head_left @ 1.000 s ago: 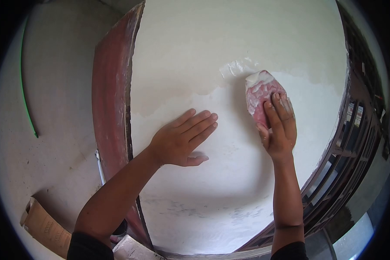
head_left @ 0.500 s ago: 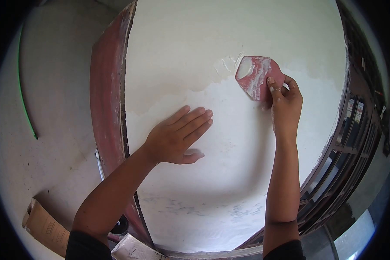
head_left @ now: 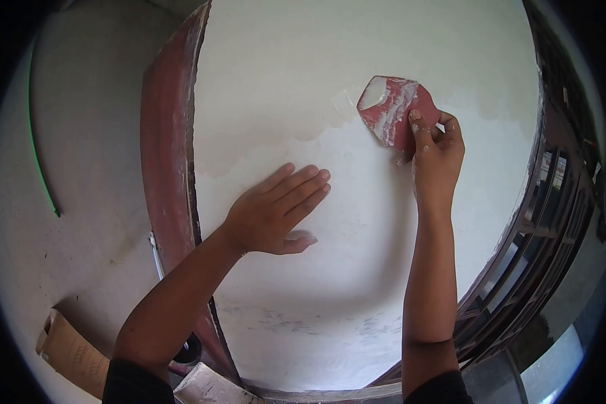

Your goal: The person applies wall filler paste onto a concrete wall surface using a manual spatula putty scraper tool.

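My right hand grips a red putty spreader between the thumb on its near face and fingers behind it. White paste is smeared across the spreader, thickest near its left edge. That edge is at the white wall, beside a thin patch of fresh paste. Lower and to the left, my left hand lies flat against the wall, fingers stretched out and thumb apart, holding nothing. Around the hands the wall is bright white below and a duller greyish cream above.
A dark red frame borders the wall on the left. Dark window bars run down the right. At lower left are a cardboard box and a whitish block. A green strip hangs at far left.
My right hand has shifted a little up and left with the spreader, partly covering the patch of wet paste. The left hand has stayed in place on the wall.
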The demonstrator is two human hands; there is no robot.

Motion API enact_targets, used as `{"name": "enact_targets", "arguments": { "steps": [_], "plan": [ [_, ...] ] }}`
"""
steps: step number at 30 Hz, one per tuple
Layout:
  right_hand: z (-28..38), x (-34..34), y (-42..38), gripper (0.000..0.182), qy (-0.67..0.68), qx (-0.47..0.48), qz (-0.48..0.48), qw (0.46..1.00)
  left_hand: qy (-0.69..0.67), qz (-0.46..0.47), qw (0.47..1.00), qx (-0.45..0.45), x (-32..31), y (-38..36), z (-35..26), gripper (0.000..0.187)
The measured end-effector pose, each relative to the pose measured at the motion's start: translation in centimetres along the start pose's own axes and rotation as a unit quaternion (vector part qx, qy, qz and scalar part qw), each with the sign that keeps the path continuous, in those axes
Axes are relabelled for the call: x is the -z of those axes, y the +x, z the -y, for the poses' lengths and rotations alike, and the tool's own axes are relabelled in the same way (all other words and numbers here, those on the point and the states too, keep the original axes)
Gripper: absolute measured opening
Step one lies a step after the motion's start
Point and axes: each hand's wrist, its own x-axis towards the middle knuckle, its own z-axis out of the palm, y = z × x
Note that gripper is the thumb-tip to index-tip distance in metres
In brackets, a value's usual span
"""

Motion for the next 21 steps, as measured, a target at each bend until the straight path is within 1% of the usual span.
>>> {"name": "enact_targets", "arguments": {
  "steps": [2, 3, 4, 6, 8, 10, 11, 12, 14, 18, 20, 21],
  "plan": [
    [-1.5, 1.2, -0.2, 0.025, -0.016, -0.014, -0.029, 0.999, 0.0, 0.003, 1.0, 0.001, 0.1, 0.0, 0.1, 0.068],
    [-1.1, 1.5, -0.9, 0.024, -0.002, -0.03, -0.045, 0.999, 0.002, 0.002, 1.0, 0.001, 0.1, 0.0, 0.2, 0.068],
    [-1.5, 1.9, -1.3, 0.024, -0.002, -0.031, -0.043, 0.999, -0.001, -0.001, 1.0, 0.002, 0.0, 0.0, 0.1, 0.068],
    [-2.9, 3.0, -1.4, 0.024, 0.117, -0.03, -0.079, 0.99, -0.003, -0.004, 1.0, 0.002, 0.0, 0.1, 0.0, 0.068],
    [-3.2, 2.9, -1.4, 0.026, 0.133, -0.026, -0.072, 0.988, -0.02, -0.025, 1.0, 0.002, 0.1, 0.2, -0.1, 0.07],
    [-2.4, 1.5, -1.0, 0.025, 0.15, -0.01, -0.056, 0.987, -0.017, -0.024, 1.0, 0.001, 0.2, 0.1, -0.1, 0.07],
    [-1.8, 0.7, -0.9, 0.024, 0.117, -0.018, -0.042, 0.992, -0.016, -0.026, 1.0, 0.0, 0.1, 0.1, -0.1, 0.07],
    [-1.6, -0.1, -0.5, 0.024, 0.094, 0.006, -0.042, 0.995, -0.015, -0.027, 1.0, -0.001, 0.1, 0.1, 0.0, 0.07],
    [0.1, -1.2, -0.7, 0.024, 0.02, -0.025, -0.054, 0.998, 0.006, 0.001, 1.0, -0.002, 0.0, 0.0, 0.1, 0.067],
    [-1.8, 1.3, -0.7, 0.023, -0.01, -0.034, -0.078, 0.996, 0.009, -0.004, 1.0, -0.001, -0.1, 0.0, 0.0, 0.068],
    [-2.3, 2.2, -1.5, 0.022, 0.109, -0.026, -0.107, 0.988, 0.01, -0.005, 1.0, 0.001, 0.0, 0.0, -0.1, 0.068],
    [-2.7, 2.4, -1.6, 0.021, 0.135, -0.027, -0.103, 0.985, 0.011, -0.005, 1.0, 0.001, 0.0, 0.1, -0.1, 0.068]
  ]
}}
